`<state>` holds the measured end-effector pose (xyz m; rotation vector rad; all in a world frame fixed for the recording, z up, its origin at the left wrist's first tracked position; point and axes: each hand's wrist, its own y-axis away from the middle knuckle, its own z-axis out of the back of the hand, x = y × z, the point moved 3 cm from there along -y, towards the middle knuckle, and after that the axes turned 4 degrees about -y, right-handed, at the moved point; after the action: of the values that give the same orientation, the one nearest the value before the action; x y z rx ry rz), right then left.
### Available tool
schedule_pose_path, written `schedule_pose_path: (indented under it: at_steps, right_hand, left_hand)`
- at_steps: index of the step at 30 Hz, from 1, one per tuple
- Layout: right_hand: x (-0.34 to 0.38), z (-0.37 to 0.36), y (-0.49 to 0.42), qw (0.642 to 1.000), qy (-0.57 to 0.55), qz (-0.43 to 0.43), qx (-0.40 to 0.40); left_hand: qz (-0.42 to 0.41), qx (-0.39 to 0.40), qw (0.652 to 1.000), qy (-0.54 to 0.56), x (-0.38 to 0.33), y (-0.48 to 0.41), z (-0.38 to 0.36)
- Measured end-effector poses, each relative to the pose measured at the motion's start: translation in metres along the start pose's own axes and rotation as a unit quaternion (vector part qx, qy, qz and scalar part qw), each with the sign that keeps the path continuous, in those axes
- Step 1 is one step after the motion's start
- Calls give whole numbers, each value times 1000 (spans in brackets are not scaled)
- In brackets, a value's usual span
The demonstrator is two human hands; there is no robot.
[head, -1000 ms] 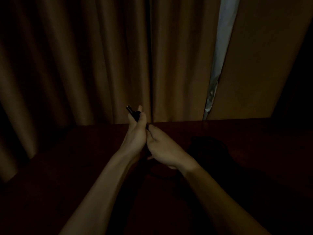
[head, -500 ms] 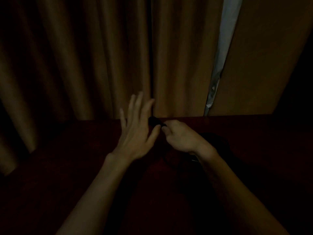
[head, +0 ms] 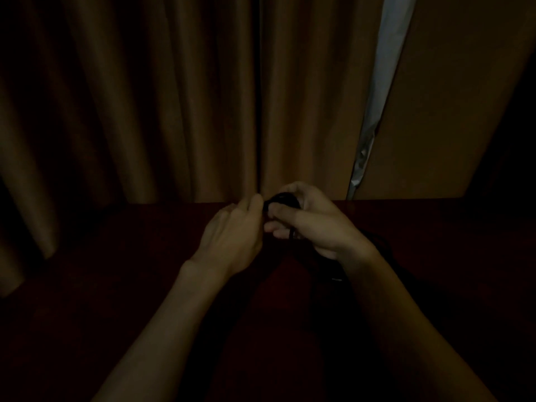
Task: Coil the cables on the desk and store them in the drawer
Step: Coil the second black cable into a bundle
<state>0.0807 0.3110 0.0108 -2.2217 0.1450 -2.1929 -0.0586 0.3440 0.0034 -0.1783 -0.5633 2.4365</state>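
While in right hand (head: 313, 224), cable (head: 282, 198) end leftward.

Very dim, soft picture; faint light through the curtain gap (head: 380, 82).

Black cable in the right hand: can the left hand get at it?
Probably yes: the left hand is right beside the black cable that the right hand grips, nothing between them.

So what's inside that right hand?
A black cable. A loop of it peeks out above the thumb of the right hand. The curled fingers cover the rest, so I cannot see how much is inside.
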Motion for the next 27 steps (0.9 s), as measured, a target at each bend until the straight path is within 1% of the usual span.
schedule_pose_path:
  at_steps: [1,2,6,9,10,11,12,14,17,20,22,23,24,25,27]
  right_hand:
    - [1,-3,1,1000,-22,-8,1]
    - [3,-5,2,1000,-15,-7,3]
    - [0,-8,1,994,100,36,16]
    - [-1,-10,3,988,141,34,48]
    - [0,-10,4,987,146,36,55]
    - [2,-10,5,987,144,39,61]
    - [4,-10,5,988,135,44,68]
    - [9,-9,8,985,141,60,73]
    - [16,-9,12,968,219,112,55]
    - [12,-6,9,933,322,161,20]
    - [9,-3,9,921,362,145,5]
    - [9,0,9,925,356,130,-3]
    - [10,3,10,938,328,111,-6]
    - [11,6,11,956,283,78,-5]
    - [11,10,11,982,191,-3,2]
  left_hand:
    - [10,6,1000,12,1,0,0]
    - [13,13,1000,20,2,-1,-1]
    - [-6,54,996,64,7,-3,-6]
    - [-40,64,997,-9,8,-3,-7]
    - [-46,62,997,-6,8,-4,-7]
    - [-47,54,997,27,7,-4,-7]
    - [-44,39,995,84,7,-4,-7]
    - [-39,-1,983,179,6,-2,-4]
    - [-39,-14,972,233,4,-2,-5]
    - [-34,8,957,289,2,-2,-6]
    - [0,37,940,338,3,-2,-11]
    - [11,36,932,359,3,-2,-11]
    - [10,27,928,370,2,-2,-11]
    - [-3,16,932,363,1,-2,-10]
    - [-35,-1,952,304,0,-1,-8]
